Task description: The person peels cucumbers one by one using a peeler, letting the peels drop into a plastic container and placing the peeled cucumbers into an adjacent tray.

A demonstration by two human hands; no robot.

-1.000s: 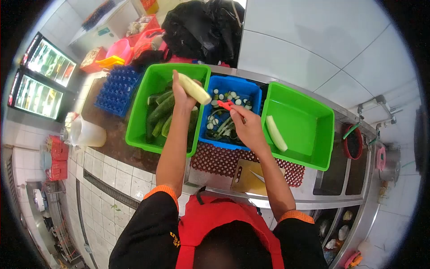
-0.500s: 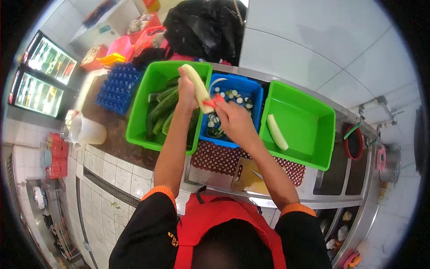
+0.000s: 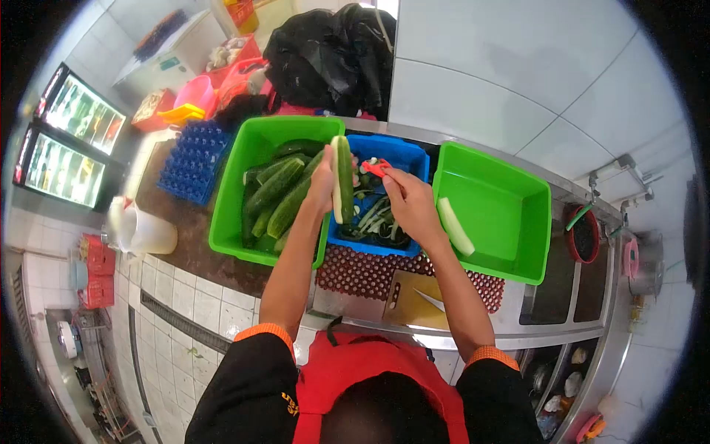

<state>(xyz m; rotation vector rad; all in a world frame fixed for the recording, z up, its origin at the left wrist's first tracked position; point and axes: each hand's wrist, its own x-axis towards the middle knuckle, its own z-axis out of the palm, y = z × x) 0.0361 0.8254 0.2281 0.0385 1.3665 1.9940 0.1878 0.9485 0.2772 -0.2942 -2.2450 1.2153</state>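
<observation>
My left hand [image 3: 322,186] is closed around a partly peeled cucumber [image 3: 343,177], held almost upright above the gap between two bins. A wide dark green strip of skin faces me, with pale flesh along its edge. My right hand [image 3: 414,203] grips a red peeler [image 3: 376,168] just right of the cucumber, apart from it. Beneath the peeler, the blue bin [image 3: 416,157] contains peel strips [image 3: 381,222]. Several unpeeled cucumbers [image 3: 277,185] lie in the left green bin [image 3: 222,229]. One peeled cucumber [image 3: 454,226] rests against the left side of the right green bin [image 3: 510,211].
A knife [image 3: 429,299] lies on a cutting board [image 3: 403,296] near the counter's front edge, beside a red perforated mat [image 3: 351,268]. Blue egg trays [image 3: 194,161] and a white jug [image 3: 150,229] stand left. A red basin [image 3: 584,237] sits by the taps at right.
The cucumber has turned from its pale side to a green strip and stands more upright. The peeler has come off it to the right. More peel strips show in the blue bin.
</observation>
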